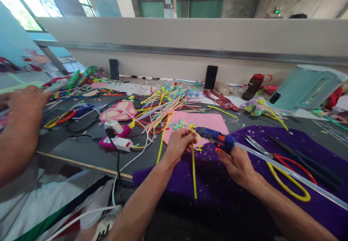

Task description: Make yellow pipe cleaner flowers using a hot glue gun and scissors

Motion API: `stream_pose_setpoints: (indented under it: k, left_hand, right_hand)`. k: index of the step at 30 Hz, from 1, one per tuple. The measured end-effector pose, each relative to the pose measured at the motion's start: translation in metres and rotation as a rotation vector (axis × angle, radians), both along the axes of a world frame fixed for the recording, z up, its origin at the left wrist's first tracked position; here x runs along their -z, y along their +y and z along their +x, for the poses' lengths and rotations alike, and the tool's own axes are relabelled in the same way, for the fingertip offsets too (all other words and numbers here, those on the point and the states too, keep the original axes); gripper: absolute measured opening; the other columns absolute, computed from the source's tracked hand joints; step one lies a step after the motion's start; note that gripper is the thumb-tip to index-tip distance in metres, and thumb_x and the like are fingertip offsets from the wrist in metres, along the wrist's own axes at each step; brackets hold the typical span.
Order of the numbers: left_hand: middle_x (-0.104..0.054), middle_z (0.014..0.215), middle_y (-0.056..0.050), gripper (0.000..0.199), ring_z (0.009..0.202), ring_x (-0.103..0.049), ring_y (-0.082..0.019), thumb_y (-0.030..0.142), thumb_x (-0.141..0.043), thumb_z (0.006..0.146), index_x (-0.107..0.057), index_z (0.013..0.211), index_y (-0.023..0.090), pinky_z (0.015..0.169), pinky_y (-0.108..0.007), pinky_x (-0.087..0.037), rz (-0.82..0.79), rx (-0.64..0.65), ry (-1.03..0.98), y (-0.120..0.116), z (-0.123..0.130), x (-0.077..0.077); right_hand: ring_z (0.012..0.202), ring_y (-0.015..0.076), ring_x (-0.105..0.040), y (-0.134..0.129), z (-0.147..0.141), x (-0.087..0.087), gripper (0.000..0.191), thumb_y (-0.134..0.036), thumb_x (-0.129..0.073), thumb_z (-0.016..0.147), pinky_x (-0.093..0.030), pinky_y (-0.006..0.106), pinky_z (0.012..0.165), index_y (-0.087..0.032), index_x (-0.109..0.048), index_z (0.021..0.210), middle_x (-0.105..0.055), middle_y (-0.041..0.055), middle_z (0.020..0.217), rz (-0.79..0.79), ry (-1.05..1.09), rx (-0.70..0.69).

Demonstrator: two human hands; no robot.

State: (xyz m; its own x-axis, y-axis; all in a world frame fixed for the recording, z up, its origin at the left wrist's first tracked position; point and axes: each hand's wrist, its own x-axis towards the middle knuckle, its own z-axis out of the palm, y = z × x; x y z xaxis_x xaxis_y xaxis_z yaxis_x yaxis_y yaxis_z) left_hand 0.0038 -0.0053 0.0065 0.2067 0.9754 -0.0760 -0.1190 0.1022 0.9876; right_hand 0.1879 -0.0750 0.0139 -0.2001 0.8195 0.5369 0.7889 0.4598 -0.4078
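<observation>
Yellow stem (194, 175): one, pinched in left hand (179, 141), above cloth (312, 144). Right hand (240, 164): gripping glue gun (217, 136), nozzle at stem's top. Stage, as judged: mid-gluing. Pile (165, 101) behind: some tops seemingly done. Bits (179, 125): apparently unused.

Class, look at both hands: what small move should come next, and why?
Probably squeeze the blue glue gun for a dab: the right hand grips it, nozzle close to the top of the yellow pipe cleaner that the left hand pinches.
</observation>
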Motion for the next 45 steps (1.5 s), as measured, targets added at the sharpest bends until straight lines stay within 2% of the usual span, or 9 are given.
stream_pose_setpoints:
  k: [6, 15, 23, 32, 35, 40, 45]
  left_hand:
    - [-0.061, 0.056, 0.001, 0.021, 0.036, -0.045, -0.004, 0.032, -0.063, 0.067, -0.054, 0.067, 0.013, 0.035, -0.015, -0.034, 0.009, -0.015, 0.028, -0.0011, 0.001, -0.0013]
    - [-0.061, 0.056, 0.0, 0.023, 0.035, -0.045, -0.004, 0.034, -0.064, 0.067, -0.055, 0.067, 0.013, 0.035, -0.015, -0.034, 0.013, -0.009, 0.03, -0.0007, 0.0007, -0.001]
    - [-0.06, 0.055, 0.0, 0.023, 0.036, -0.046, -0.005, 0.035, -0.064, 0.066, -0.055, 0.067, 0.013, 0.035, -0.016, -0.035, 0.012, -0.01, 0.026, -0.0006, 0.0001, -0.0017]
    - [-0.061, 0.056, 0.0, 0.024, 0.037, -0.047, -0.005, 0.035, -0.064, 0.066, -0.055, 0.066, 0.013, 0.036, -0.016, -0.036, 0.011, -0.01, 0.029, 0.0006, -0.0012, -0.002]
    - [-0.06, 0.056, 0.0, 0.023, 0.036, -0.046, -0.005, 0.034, -0.063, 0.067, -0.054, 0.067, 0.013, 0.036, -0.016, -0.035, 0.005, -0.008, 0.035, 0.0005, -0.0011, -0.0015]
    - [-0.06, 0.056, 0.0, 0.023, 0.036, -0.045, -0.004, 0.034, -0.063, 0.068, -0.054, 0.069, 0.013, 0.035, -0.015, -0.034, 0.021, -0.004, 0.032, -0.0004, -0.0005, -0.0016]
    - [-0.06, 0.056, 0.0, 0.025, 0.036, -0.045, -0.005, 0.036, -0.063, 0.068, -0.055, 0.067, 0.013, 0.035, -0.015, -0.034, 0.029, -0.011, 0.03, -0.0001, -0.0013, -0.0021]
  right_hand:
    - [0.053, 0.0149, -0.05, 0.0015, -0.0006, -0.0012, 0.018, -0.028, -0.038, 0.086, -0.039, 0.025, 0.052, -0.016, -0.05, 0.092, -0.054, 0.0013, 0.063, 0.018, -0.003, 0.008]
    - [0.051, 0.0143, -0.048, 0.0046, 0.0007, 0.0013, 0.016, -0.028, -0.039, 0.086, -0.039, 0.025, 0.05, -0.017, -0.05, 0.09, -0.053, 0.0007, 0.063, 0.044, -0.017, 0.011]
    - [0.051, 0.0147, -0.049, 0.0059, 0.0024, 0.0049, 0.017, -0.032, -0.041, 0.085, -0.04, 0.025, 0.051, -0.018, -0.051, 0.085, -0.054, 0.0016, 0.063, 0.003, -0.004, 0.004]
    - [0.049, 0.0128, -0.047, 0.0022, 0.0011, -0.0014, 0.023, -0.029, -0.04, 0.087, -0.038, 0.023, 0.049, -0.016, -0.049, 0.104, -0.054, -0.0004, 0.062, -0.013, 0.012, -0.039]
    - [0.05, 0.0127, -0.048, 0.002, 0.0019, -0.0016, 0.021, -0.029, -0.041, 0.086, -0.039, 0.023, 0.05, -0.016, -0.049, 0.1, -0.054, 0.0002, 0.064, 0.012, 0.024, -0.032]
    - [0.052, 0.0133, -0.049, 0.0052, 0.0033, 0.0027, 0.015, -0.03, -0.042, 0.086, -0.04, 0.024, 0.051, -0.018, -0.049, 0.083, -0.055, 0.0009, 0.064, 0.015, 0.022, -0.015]
    - [0.051, 0.0139, -0.051, 0.0073, 0.0035, 0.0057, 0.017, -0.03, -0.041, 0.085, -0.04, 0.024, 0.049, -0.018, -0.051, 0.088, -0.057, 0.0011, 0.064, -0.02, 0.015, -0.018]
